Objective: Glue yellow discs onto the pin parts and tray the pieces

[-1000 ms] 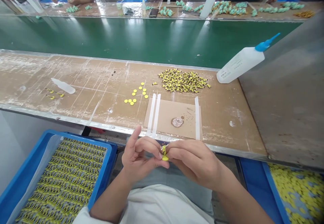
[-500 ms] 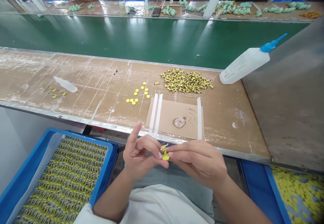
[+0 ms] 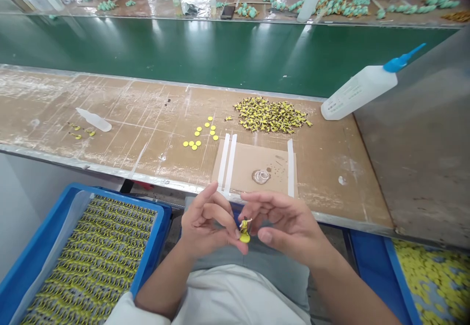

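A small yellow figurine point(image 3: 245, 228) stands upright on a round yellow base, pinched at the base between the thumb and finger of my left hand point(image 3: 209, 224). Just to its right, my right hand point(image 3: 290, 227) is open, with thumb and fingers apart around the figurine. Past my hands lies a cardboard sheet point(image 3: 246, 163) with white tape strips and a ring of clear glue point(image 3: 261, 176) on it. Beyond the sheet is a heap of yellow and black figurines point(image 3: 271, 115). Loose yellow discs point(image 3: 198, 143) lie left of the heap.
A blue tray point(image 3: 158, 217) at lower left holds rows of figurines. Another blue tray point(image 3: 398, 278) at lower right holds yellow discs. A white bottle point(image 3: 360, 92) leans against the metal panel at right. A small dropper bottle point(image 3: 93, 119) lies left. People work beyond the green belt point(image 3: 183, 46).
My right hand has let go of the figurine and its fingers have spread apart. My left hand still holds the figurine, now slightly lower and to the right.
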Tool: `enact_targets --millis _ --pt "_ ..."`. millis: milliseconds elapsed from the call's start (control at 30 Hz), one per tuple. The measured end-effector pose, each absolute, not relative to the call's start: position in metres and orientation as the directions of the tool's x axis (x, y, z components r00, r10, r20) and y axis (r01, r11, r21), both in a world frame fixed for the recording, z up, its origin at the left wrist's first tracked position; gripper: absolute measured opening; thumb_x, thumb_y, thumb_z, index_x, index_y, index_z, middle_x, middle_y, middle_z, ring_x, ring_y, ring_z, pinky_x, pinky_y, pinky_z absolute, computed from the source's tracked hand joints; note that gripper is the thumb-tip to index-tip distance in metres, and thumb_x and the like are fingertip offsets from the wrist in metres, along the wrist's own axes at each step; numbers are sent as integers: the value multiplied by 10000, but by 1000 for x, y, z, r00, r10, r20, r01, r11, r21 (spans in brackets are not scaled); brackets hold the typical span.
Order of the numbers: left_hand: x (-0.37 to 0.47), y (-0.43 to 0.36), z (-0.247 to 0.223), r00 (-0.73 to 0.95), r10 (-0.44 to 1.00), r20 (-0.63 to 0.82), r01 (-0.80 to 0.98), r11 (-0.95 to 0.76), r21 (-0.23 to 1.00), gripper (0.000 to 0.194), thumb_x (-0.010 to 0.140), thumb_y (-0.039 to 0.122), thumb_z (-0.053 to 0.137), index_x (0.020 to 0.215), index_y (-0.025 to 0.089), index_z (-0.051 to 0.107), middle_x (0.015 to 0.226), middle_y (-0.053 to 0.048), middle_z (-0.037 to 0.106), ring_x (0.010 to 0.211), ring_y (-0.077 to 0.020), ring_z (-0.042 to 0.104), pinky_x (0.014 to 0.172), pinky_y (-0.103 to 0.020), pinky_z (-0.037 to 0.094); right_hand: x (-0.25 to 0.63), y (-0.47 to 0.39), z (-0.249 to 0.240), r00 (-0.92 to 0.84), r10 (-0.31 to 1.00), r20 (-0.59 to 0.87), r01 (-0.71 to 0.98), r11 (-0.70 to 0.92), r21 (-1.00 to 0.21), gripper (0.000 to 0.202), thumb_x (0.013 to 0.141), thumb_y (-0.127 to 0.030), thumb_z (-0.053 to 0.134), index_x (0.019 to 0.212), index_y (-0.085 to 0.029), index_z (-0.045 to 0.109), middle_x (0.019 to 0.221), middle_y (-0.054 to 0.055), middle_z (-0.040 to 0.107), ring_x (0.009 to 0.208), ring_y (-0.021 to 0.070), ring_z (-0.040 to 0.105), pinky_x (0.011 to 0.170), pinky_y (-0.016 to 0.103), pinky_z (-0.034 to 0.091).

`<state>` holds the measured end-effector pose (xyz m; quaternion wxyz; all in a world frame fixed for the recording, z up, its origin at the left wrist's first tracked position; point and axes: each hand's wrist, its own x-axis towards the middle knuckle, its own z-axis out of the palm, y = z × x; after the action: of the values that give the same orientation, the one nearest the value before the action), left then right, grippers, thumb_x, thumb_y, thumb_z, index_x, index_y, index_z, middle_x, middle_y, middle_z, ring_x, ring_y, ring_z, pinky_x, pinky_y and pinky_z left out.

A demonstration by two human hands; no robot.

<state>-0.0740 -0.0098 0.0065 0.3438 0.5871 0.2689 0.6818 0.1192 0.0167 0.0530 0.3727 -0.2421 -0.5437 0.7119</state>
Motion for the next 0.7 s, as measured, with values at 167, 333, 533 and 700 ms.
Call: enact_targets --millis 167,333,533,700 --pt "-75 -13 3 -43 816 577 -169 -575 800 1017 721 337 925 1584 207 404 613 37 706 648 -127 599 661 -231 535 112 19 55 -588 805 -80 -194 -236 -952 124 839 -253 888 927 -190 827 847 82 766 732 180 722 672 223 592" --pt "-76 -13 4 -60 806 588 -150 -590 793 996 735 350 916 1584 223 410 589 39 705 609 -120 539 610 -234 499 107 19 58 -565 814 -137 -159 -271 -949 154 780 -273 922 862 -175 836 794 91 762 665 183 710 603 215 582" --pt "-78 -12 1 -182 762 622 -45 -638 769 1032 653 393 956 1553 301 460 574 61 707 572 -112 525 567 -220 489 102 14 57 -522 823 -223 -194 -369 -909 217 738 -317 952 825 -165 825 756 98 759 643 212 733 598 249 628" --pt "-68 -19 1 -378 727 573 12 -615 788 935 592 316 991 1439 320 595 706 47 749 572 -104 642 603 -226 573 95 9 51 -416 898 -142 -293 -280 -914 150 774 -265 933 865 -204 829 790 75 770 648 185 734 590 207 621"
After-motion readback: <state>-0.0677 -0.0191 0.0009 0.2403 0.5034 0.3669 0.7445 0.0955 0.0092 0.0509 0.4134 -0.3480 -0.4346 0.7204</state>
